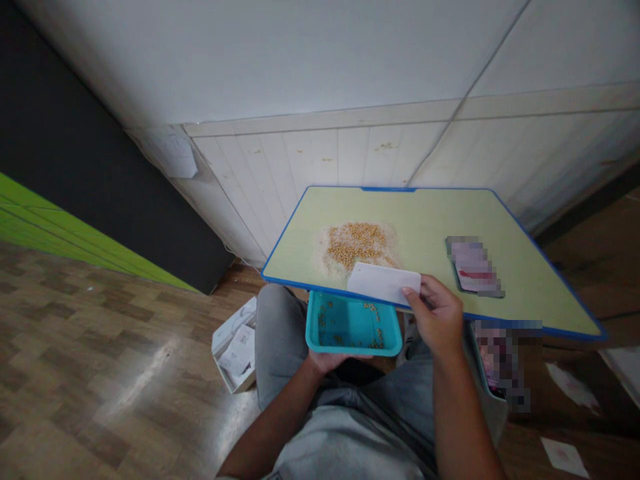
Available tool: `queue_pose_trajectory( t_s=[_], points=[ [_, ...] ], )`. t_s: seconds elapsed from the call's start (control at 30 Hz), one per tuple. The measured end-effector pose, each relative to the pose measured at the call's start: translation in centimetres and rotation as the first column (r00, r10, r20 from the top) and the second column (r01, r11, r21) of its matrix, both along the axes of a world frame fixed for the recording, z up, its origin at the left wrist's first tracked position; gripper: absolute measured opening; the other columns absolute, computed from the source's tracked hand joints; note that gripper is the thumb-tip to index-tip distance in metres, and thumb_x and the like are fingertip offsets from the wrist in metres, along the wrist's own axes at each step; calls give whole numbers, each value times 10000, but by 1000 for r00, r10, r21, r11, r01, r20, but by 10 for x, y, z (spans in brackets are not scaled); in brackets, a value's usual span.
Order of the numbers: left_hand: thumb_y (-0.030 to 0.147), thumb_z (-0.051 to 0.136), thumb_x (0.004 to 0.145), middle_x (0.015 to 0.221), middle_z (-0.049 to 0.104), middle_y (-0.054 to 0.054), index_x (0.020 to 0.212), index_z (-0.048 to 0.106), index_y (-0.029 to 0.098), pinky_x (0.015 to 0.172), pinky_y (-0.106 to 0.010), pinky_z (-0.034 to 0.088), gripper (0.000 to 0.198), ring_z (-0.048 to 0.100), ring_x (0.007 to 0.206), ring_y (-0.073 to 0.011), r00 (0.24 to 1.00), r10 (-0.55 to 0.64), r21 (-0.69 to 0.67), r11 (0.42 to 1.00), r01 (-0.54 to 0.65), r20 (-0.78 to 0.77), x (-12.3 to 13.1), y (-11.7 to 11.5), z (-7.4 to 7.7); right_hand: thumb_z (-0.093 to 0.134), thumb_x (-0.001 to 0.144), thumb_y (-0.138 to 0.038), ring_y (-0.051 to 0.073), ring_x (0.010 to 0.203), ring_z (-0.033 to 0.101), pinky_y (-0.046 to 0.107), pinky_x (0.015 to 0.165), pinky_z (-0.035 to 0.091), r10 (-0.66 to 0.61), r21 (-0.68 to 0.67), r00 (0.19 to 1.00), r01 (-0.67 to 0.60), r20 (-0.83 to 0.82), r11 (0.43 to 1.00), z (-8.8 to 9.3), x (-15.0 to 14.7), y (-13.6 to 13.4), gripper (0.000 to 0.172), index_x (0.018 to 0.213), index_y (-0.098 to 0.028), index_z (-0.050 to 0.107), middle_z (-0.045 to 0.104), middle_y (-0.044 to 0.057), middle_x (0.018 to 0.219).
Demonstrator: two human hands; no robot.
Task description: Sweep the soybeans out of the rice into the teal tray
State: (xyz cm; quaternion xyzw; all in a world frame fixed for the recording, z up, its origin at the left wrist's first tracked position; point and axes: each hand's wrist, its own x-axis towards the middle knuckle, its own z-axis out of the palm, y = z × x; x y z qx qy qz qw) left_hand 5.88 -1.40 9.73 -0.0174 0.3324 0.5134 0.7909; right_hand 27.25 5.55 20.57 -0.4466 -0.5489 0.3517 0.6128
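Note:
My right hand (pixel 437 310) pinches a flat white rectangular card (pixel 383 283) between thumb and fingers. The card lies low over the front edge of the small table (pixel 425 213), beside a pile of yellow soybeans (pixel 357 247) mixed with pale grains that look like rice. Below that edge, my left hand (pixel 327 360) grips a turquoise plastic tray (pixel 353 348) from underneath; most of its fingers are hidden by the tray. A few beans are scattered on the tray's bottom and along its sides. The table partly covers the tray's far rim.
A phone (pixel 475 267) with a blurred screen lies on the table's right side. Another blurred item (pixel 500 367) is by my right thigh. A white box (pixel 235 353) with papers stands on the floor at left. A wall (pixel 320 157) rises behind the table.

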Motion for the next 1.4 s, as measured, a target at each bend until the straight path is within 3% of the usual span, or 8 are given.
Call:
queue_pose_trajectory(
  t_s=[0.23, 0.63, 0.97, 1.17, 1.4],
  points=[
    [763, 670, 889, 1372, 768, -144, 1327, 667, 337, 951, -783, 578, 611, 641, 1356, -512, 999, 44, -2, 999, -44, 0, -1, -1, 3, 814, 854, -376, 212, 698, 748, 283, 622, 583, -35, 9, 999, 35, 0, 999, 4, -2, 3, 190, 939, -206, 814, 823, 40, 805],
    [755, 710, 868, 1397, 759, -153, 1331, 666, 343, 945, -747, 597, 622, 642, 1364, -503, 1000, 20, 3, 1000, -20, 12, -4, 0, -4, 817, 836, -388, 229, 783, 769, 331, 727, 623, -273, 107, 959, 280, -74, 954, 9, -3, 21, 253, 985, -190, 769, 817, 67, 880],
    [747, 657, 899, 1379, 769, -143, 1343, 670, 341, 962, -761, 576, 603, 626, 1381, -507, 1000, -4, 0, 1000, 4, 11, -1, -1, 6, 801, 854, -384, 226, 759, 746, 340, 736, 614, -188, 78, 982, 187, 0, 979, 2, 0, 28, 216, 966, -201, 775, 804, 46, 840],
    [750, 673, 881, 1383, 765, -148, 1344, 668, 348, 945, -756, 595, 613, 639, 1364, -503, 1000, -7, 14, 1000, 7, -6, -2, 0, -5, 792, 863, -410, 233, 778, 754, 327, 708, 605, -139, 58, 990, 138, 28, 989, 3, -2, 27, 231, 970, -207, 772, 809, 44, 865],
    [756, 651, 864, 1438, 751, -126, 1281, 698, 358, 967, -765, 558, 578, 629, 1346, -557, 997, -66, 124, 990, 70, -38, -4, 0, -13, 783, 859, -381, 225, 766, 746, 317, 700, 596, -170, 84, 985, 169, 9, 982, 1, -1, 29, 203, 953, -201, 772, 802, 42, 843]
  ],
)
